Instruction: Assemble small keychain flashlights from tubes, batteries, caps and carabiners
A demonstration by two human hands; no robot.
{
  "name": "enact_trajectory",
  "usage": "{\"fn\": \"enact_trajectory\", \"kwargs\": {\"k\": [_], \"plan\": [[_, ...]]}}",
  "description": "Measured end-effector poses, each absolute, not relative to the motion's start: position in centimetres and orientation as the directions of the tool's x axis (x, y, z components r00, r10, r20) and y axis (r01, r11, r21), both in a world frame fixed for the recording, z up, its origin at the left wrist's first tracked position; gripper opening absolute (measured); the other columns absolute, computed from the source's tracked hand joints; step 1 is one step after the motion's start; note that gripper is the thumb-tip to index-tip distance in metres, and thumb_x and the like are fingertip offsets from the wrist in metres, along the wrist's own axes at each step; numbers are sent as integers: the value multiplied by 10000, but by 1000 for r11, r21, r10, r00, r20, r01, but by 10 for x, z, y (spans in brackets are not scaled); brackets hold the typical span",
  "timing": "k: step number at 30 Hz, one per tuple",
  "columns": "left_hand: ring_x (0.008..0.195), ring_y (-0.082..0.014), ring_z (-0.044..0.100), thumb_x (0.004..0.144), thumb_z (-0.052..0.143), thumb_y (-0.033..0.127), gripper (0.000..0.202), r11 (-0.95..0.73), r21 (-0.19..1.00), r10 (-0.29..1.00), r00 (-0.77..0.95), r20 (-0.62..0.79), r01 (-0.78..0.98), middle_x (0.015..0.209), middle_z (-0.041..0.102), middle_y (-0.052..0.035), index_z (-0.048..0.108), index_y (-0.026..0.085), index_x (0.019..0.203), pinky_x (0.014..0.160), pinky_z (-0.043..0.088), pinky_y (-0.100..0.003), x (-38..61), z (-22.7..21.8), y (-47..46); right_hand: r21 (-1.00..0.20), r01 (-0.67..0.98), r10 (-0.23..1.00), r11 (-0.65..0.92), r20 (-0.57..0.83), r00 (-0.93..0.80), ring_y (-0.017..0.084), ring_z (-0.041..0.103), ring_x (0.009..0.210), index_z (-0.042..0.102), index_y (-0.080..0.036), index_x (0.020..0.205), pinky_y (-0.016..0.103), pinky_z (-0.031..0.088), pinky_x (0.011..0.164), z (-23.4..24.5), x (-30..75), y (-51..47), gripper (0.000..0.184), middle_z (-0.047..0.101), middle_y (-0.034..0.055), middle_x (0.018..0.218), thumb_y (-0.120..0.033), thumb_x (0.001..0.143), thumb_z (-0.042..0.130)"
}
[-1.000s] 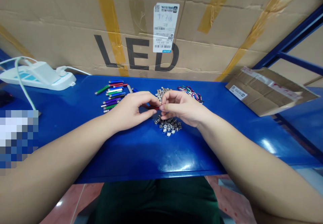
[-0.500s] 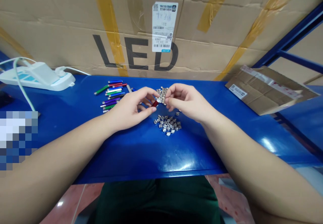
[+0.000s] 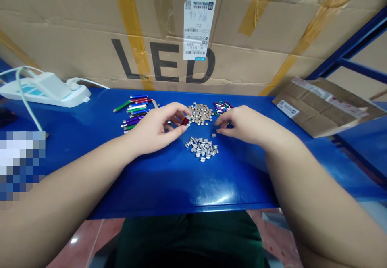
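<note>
My left hand (image 3: 165, 127) is closed around a short red metal tube (image 3: 185, 120), with one end showing between thumb and fingers. Just beyond lies a heap of small silver discs like button cells (image 3: 201, 114). My right hand (image 3: 238, 125) is curved with thumb and fingers apart, its tips just above a lone small silver cap (image 3: 214, 135). Nearer to me is a pile of similar silver metal caps (image 3: 202, 149). Behind my right fingers, partly hidden, is a bunch of coloured carabiner clips (image 3: 223, 106).
Several coloured metal tubes (image 3: 136, 113) lie to the left on the blue table (image 3: 169, 183). A white power strip (image 3: 45, 92) with plugs and cables is at the far left. A small cardboard box (image 3: 323, 106) stands at right, and a large LED carton (image 3: 90, 30) walls off the back.
My right hand has moved away from the red tube, to the right and slightly down, uncovering the silver discs and the clips. My left hand still holds the tube in about the same place.
</note>
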State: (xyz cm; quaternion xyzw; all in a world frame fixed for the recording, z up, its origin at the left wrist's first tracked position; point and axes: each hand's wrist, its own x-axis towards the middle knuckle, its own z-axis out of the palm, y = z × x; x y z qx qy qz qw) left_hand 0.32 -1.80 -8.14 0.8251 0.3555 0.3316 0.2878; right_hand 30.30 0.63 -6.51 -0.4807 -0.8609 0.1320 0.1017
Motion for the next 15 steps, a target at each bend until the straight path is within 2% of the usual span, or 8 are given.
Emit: {"fn": "enact_trajectory", "kwargs": {"k": [3,7,9,11,12,13,15], "plan": [[977,-218,754,931,712,339,382,-568,721,788,515,337,397,1092,738,-80,642,223,1288,707,641,-277,4,-82,-18,-285,832,872,475,29,-488,195,682,664,855,-255,837,337,498,681,-71,295,7,171,804,23,786,-107,763,810],[981,-221,755,933,708,336,297,-593,686,778,520,353,422,1088,756,-85,698,198,1196,678,618,-263,5,-79,-18,-302,846,887,440,0,-462,207,684,682,840,-241,803,352,487,700,-68,287,3,176,797,27,778,-80,781,771],[959,-213,754,940,703,335,243,-613,672,763,533,366,415,1081,763,-80,722,189,1133,729,632,-287,6,-79,-18,-431,770,874,470,104,-475,207,698,718,838,-235,838,356,502,727,-65,283,-1,119,803,27,802,-141,830,764],[957,-211,752,943,703,331,211,-634,659,745,550,377,405,1082,767,-76,735,187,1094,809,643,-324,5,-79,-18,-651,583,860,485,238,-451,209,715,768,833,-224,887,355,529,747,-62,277,-6,70,814,38,861,-253,877,770],[963,-212,751,944,704,327,203,-644,653,735,559,384,399,1082,768,-75,739,187,1087,837,643,-337,5,-79,-17,-752,461,860,470,274,-430,207,718,778,826,-217,903,351,542,742,-61,273,-9,102,814,45,882,-306,883,781],[969,-211,749,946,705,321,195,-654,646,725,567,390,393,1078,769,-73,742,188,1083,857,642,-344,5,-79,-17,-831,342,863,439,284,-417,199,715,768,817,-210,907,342,551,724,-60,268,-12,142,808,49,884,-347,874,801],[969,-206,747,949,706,305,177,-677,630,705,581,407,381,1061,771,-67,748,188,1075,876,636,-345,5,-80,-17,-913,184,863,363,256,-435,176,694,711,789,-195,885,319,554,673,-60,259,-17,209,785,46,830,-387,836,854]]}}
